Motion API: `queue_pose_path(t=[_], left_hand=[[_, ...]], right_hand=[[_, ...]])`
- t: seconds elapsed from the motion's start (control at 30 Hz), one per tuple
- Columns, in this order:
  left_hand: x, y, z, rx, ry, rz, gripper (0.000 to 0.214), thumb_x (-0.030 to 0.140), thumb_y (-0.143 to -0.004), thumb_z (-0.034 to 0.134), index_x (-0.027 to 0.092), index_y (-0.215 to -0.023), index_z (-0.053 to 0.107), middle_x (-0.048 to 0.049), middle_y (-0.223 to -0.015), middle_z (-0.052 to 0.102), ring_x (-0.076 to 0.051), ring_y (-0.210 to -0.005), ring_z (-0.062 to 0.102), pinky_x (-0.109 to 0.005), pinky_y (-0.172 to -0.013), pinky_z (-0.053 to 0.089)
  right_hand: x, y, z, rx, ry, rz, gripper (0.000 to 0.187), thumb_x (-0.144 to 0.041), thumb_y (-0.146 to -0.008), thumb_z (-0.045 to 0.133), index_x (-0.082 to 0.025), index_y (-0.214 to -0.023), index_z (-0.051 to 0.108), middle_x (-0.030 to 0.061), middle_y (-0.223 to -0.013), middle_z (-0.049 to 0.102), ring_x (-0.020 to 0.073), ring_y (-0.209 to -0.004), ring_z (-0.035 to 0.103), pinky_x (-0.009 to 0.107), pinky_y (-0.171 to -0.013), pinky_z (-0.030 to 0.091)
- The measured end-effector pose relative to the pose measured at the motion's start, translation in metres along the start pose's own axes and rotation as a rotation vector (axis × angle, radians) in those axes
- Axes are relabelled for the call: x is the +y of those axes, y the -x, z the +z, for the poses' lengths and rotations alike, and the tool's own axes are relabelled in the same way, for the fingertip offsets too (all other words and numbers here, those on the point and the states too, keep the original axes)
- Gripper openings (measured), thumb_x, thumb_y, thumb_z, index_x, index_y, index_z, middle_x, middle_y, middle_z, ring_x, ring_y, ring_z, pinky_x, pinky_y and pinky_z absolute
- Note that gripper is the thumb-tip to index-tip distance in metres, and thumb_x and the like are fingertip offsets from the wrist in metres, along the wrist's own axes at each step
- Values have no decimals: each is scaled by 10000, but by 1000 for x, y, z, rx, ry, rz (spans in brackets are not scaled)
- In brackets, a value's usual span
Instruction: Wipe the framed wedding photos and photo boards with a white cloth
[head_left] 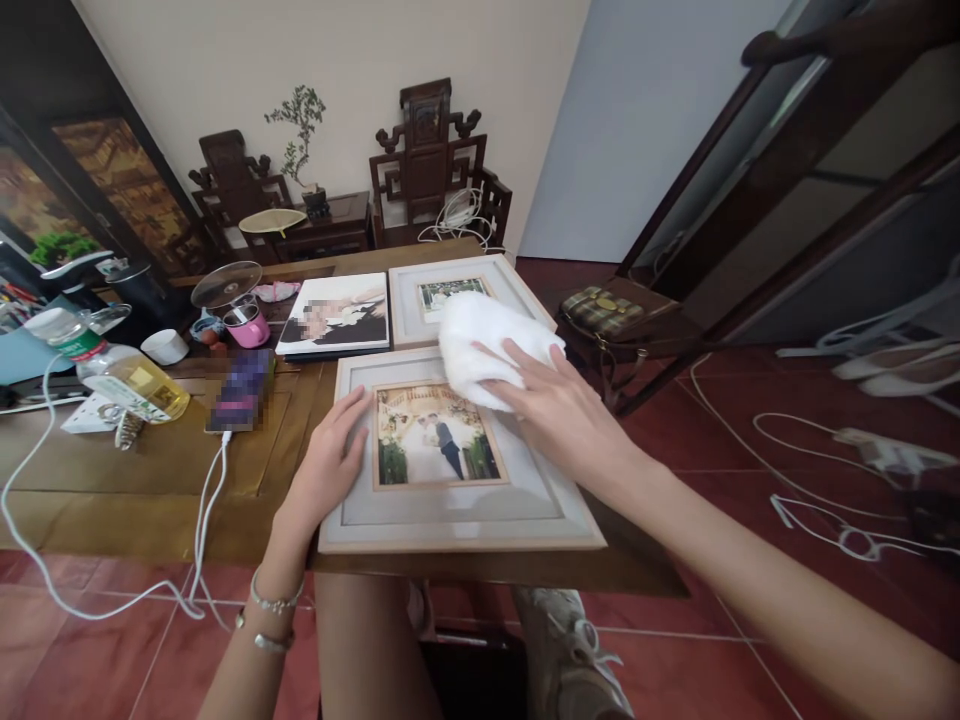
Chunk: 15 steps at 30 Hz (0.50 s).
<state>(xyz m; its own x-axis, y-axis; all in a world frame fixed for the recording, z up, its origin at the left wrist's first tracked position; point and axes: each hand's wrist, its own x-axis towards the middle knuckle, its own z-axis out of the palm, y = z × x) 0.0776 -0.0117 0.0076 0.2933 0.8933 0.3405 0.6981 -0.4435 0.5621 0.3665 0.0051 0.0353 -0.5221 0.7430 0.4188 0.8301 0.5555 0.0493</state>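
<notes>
A large framed photo (525, 500) lies flat at the near edge of a low wooden table (150, 470). My left hand (330, 465) lies flat and open on the frame's left side, fingers stretched toward the picture. My right hand (559, 405) presses a white cloth (480, 340) onto the frame's upper right corner, fingers spread over the cloth. A second framed photo (409, 310) lies just behind, partly covered by the cloth. A frameless photo print (337, 315) lies to its left.
On the table's left are a phone (240, 390) on a white charging cable (206, 510), a tipped bottle (127, 375), a pink cup (247, 325) and a white bowl (165, 346). Carved wooden chairs (427, 160) stand behind. Cables (840, 450) lie on the red floor at right.
</notes>
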Motion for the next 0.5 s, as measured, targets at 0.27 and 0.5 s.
queue_pose_path(t=[0.27,0.5], left_hand=[[2,2,-12,277,758,-624,891,95,-644,747,215,-1443,373,-167,-1495,446,-307,-1293,536,-429,-1027,485],[33,37,-19,63,947,-996,508,288,-635,842,154,-1072,622,-108,-983,761,-218,-760,734,-304,-698,606]], right_hand=[[9,54,27,299,-113,85,398,95,-772,412,-178,-932,654,162,-1395,550,333,-1353,421,509,-1042,476],[3,48,25,292,-200,-106,364,76,-817,389,-170,-898,645,180,-1399,543,281,-1362,413,507,-1042,472]])
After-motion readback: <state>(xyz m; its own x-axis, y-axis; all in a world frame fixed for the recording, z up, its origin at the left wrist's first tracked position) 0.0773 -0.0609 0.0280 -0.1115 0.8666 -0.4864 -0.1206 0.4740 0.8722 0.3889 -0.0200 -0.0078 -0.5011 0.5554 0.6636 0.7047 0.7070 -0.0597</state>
